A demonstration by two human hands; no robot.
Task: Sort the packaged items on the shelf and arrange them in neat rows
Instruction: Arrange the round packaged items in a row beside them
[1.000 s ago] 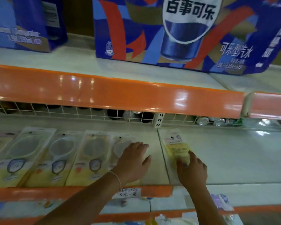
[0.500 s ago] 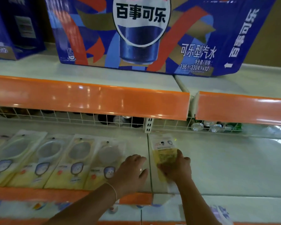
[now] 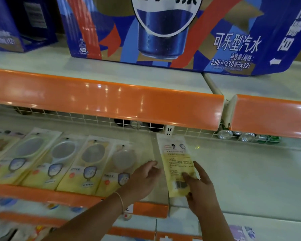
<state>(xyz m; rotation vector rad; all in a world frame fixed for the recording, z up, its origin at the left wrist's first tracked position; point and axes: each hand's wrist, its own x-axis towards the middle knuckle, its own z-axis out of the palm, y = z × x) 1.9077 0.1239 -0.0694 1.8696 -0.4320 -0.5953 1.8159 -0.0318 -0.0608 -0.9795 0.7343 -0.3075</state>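
Several yellow packaged items (image 3: 87,164) lie face up side by side in a row on the left part of the white shelf (image 3: 250,180). One more package (image 3: 175,159) lies back side up, barcode showing, just right of the row across a shelf seam. My right hand (image 3: 198,188) grips that package's near right corner, thumb on top by the barcode and index finger along its right edge. My left hand (image 3: 142,178) is between the row's last package (image 3: 118,171) and the flipped one, fingers apart and holding nothing.
An orange rail (image 3: 102,101) of the shelf above overhangs the back. A large blue cola carton (image 3: 163,32) stands on that upper shelf. A white wire grid (image 3: 94,119) and cans (image 3: 224,134) line the rear. Bare shelf stretches to the right.
My right hand went from lying flat on the flipped package to gripping its near corner. My left hand lifted off the shelf and turned toward that package. The view moved closer.
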